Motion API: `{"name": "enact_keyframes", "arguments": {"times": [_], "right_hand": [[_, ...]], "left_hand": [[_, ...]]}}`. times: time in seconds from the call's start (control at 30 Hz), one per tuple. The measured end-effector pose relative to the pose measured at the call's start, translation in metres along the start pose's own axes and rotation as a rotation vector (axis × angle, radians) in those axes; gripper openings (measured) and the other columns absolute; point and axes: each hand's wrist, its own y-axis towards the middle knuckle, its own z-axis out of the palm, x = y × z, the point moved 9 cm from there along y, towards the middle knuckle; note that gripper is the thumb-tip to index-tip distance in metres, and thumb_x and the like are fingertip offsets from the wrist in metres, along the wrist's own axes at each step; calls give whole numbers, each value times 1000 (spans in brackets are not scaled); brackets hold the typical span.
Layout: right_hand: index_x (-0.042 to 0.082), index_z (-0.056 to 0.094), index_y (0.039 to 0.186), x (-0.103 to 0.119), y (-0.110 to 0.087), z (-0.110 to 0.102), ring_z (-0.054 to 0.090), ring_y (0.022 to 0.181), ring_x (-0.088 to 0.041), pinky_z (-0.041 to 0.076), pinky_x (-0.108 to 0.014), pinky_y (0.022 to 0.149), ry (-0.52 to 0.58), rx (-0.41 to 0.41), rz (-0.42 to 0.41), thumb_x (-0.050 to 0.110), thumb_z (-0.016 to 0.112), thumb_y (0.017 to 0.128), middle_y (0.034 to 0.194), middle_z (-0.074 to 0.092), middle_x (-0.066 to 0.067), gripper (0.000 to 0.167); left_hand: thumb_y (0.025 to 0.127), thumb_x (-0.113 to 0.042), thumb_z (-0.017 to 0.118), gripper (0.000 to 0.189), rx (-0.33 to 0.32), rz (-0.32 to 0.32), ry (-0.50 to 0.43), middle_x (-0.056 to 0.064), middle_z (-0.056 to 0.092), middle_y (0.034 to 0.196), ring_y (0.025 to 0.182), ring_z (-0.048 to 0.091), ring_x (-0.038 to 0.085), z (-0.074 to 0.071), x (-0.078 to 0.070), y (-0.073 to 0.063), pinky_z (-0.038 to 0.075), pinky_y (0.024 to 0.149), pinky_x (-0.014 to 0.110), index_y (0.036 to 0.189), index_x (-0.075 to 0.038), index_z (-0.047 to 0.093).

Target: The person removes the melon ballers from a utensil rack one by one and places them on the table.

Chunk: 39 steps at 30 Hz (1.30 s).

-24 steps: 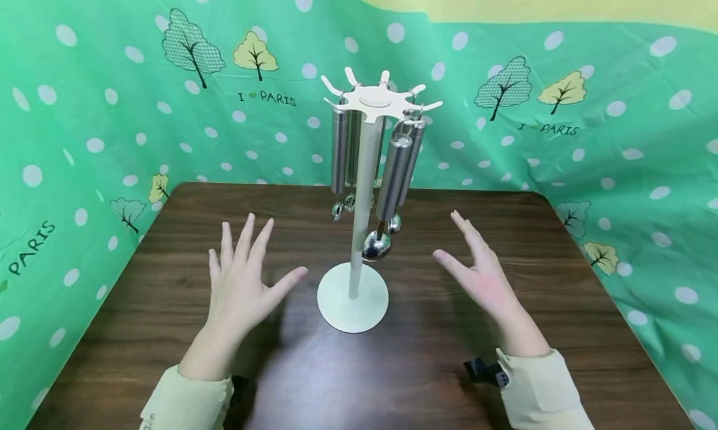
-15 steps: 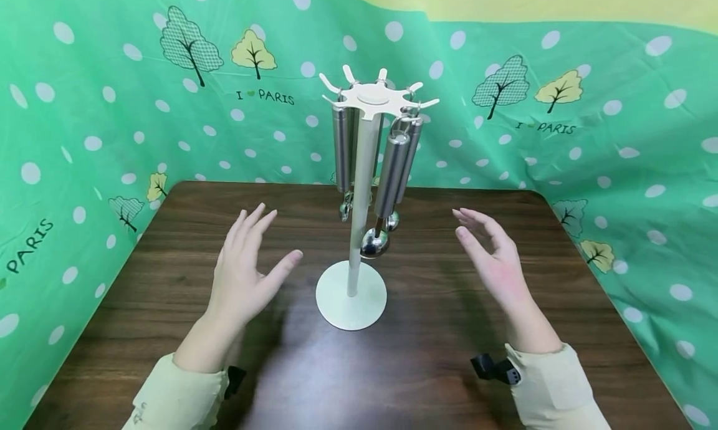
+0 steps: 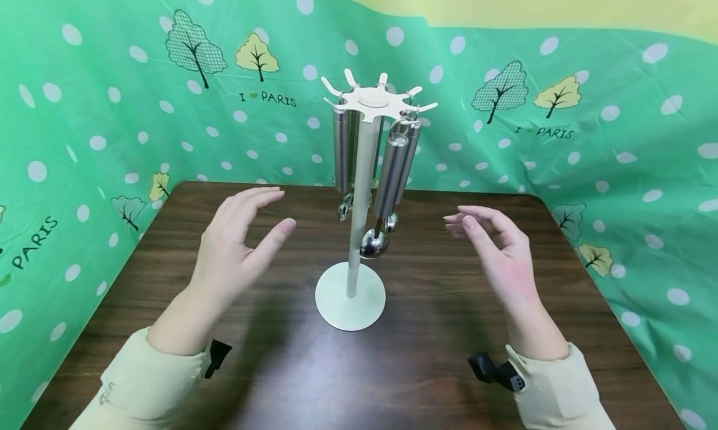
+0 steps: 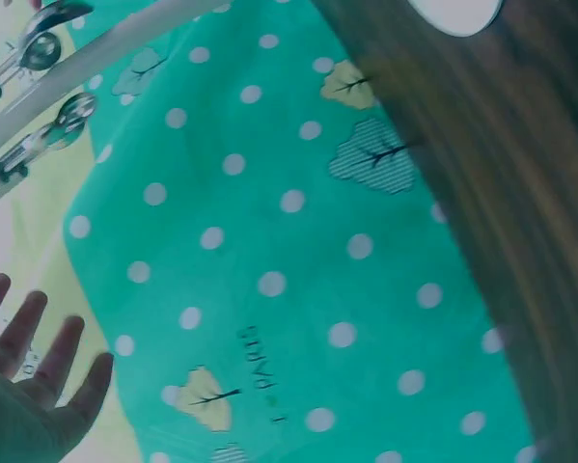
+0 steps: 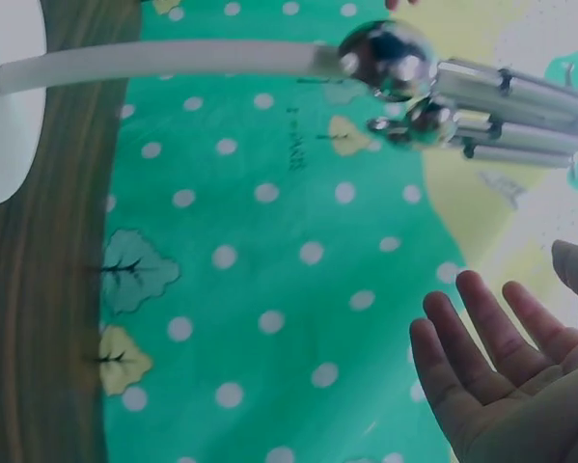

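Note:
A white stand [image 3: 350, 315] with a round base, a pole and a spoked top stands mid-table. Several steel-handled utensils hang from its spokes. The front right one [image 3: 391, 177] has a rounded, shiny, scoop-like head [image 3: 373, 243]; smaller heads behind it are partly hidden by the pole. My left hand [image 3: 232, 237] hovers to the left of the stand, fingers relaxed and thumb apart, holding nothing. To the right of the stand, my right hand [image 3: 507, 255] hangs loosely curled around nothing. Both wrist views show the hands [image 4: 42, 395] [image 5: 510, 376] apart from the utensils.
The dark wooden table [image 3: 426, 380] has its far edge close to a green dotted cloth [image 3: 269, 137] printed with trees. Cloth also hangs along both sides. Small black devices [image 3: 217, 357] sit at both sleeve cuffs.
My left hand has turned inward and its spread fingers have bent. My right hand has shifted slightly right and its fingers have curled. The hanging utensils at the left swayed a little.

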Motion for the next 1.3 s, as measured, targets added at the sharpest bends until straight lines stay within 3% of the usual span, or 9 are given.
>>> {"name": "enact_keyframes", "arguments": {"times": [0.13,0.37,0.57,0.67,0.9,1.1,1.3], "right_hand": [[-5,66,115,11,0,7,73,86,-13,55,-20,85,40,17,-29,4,55,98,99,76,2,22],[-3,68,112,28,0,20,72,83,-14,56,-21,82,57,34,-56,1,56,97,96,76,1,20],[3,70,110,38,3,38,72,84,-11,57,-20,79,88,60,-100,-2,56,96,95,76,3,21],[6,71,110,39,3,48,71,87,-12,58,-21,79,100,63,-114,-3,57,95,95,75,3,23],[-9,66,112,38,1,66,69,84,-8,58,-20,75,41,39,-135,-4,59,93,94,74,9,21],[-4,70,111,38,-5,77,66,75,-7,56,-18,69,-47,26,-155,-3,64,90,92,73,11,22],[-1,72,108,38,-10,86,63,73,-2,49,-15,58,-94,13,-148,0,67,88,90,69,22,20]], "left_hand": [[92,-31,65,41,-18,103,2,13,70,119,116,60,29,-5,-14,16,44,103,39,121,-2,67],[98,-46,53,52,-71,236,-19,15,70,117,114,60,31,-9,-40,48,42,103,41,117,1,67],[97,-36,57,43,-200,353,-68,18,66,120,114,56,35,-19,-68,71,40,101,42,116,2,66],[97,-32,57,42,-230,408,-70,20,64,124,117,54,35,-20,-80,80,38,104,41,120,3,64],[95,-28,59,43,-225,484,-89,21,63,128,128,50,35,-11,-102,99,31,116,40,124,4,63],[90,-21,66,34,-197,547,-32,18,71,117,122,56,38,0,-116,106,36,115,35,117,-1,70],[92,-20,65,25,-207,533,-24,15,74,111,115,59,37,5,-121,106,41,110,34,110,-6,75]]}}
